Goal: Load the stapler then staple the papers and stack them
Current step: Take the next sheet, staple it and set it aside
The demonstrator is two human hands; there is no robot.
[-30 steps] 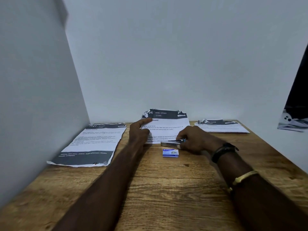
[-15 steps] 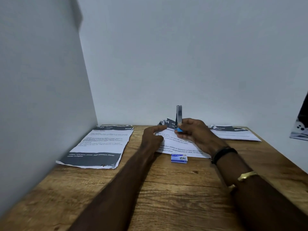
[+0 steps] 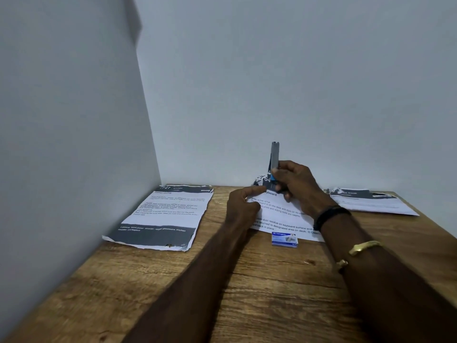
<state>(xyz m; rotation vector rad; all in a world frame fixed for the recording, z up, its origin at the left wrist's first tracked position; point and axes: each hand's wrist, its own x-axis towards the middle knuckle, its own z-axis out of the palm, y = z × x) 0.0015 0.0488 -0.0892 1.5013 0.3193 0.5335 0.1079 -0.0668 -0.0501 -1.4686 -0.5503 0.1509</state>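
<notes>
Three sets of papers lie unstacked: left (image 3: 163,214), centre (image 3: 284,216), right (image 3: 371,201). Right hand (image 3: 299,186) pinches the stapler (image 3: 275,157) upright at frame centre; left hand (image 3: 243,204), loosely curled, presses the centre papers. Staple box (image 3: 284,239) sits untouched below; loading seems barely begun.

Bare forearms; right wrist wears a black band (image 3: 331,215) and seemingly gold bangle (image 3: 363,247).

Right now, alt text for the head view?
The right hand holds a stapler upright above the middle paper, which the left hand pins to the wooden desk. A staple box lies nearby.
</notes>
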